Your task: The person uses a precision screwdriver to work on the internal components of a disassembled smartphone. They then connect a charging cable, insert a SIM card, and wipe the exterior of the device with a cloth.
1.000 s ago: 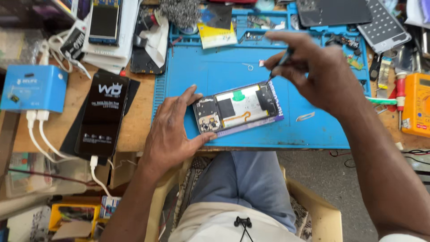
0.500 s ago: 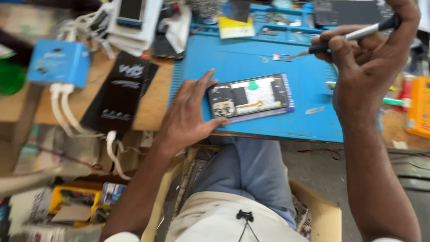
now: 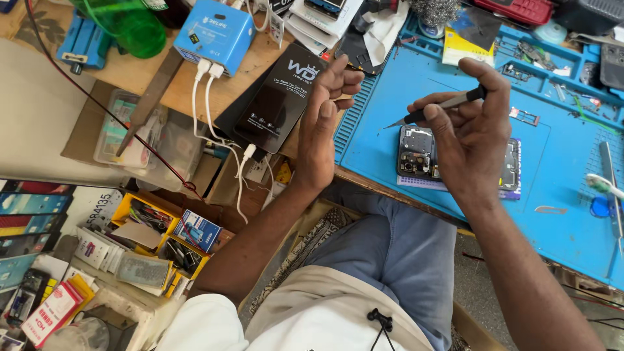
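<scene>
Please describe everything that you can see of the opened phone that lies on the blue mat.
The opened phone lies flat on the blue mat, near the mat's front edge, with its back cover off. Dark inner parts show, with a camera block at its left end and what look like metal shields. The right hand, holding a thin tool above it, hides its middle, so only both ends show. The left hand is raised beside the mat and does not touch it.

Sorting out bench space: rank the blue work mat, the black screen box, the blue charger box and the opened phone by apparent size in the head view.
1. Blue work mat, by far the largest.
2. Black screen box.
3. Opened phone, partly hidden by the right hand, and the blue charger box: too close to rank.
</scene>
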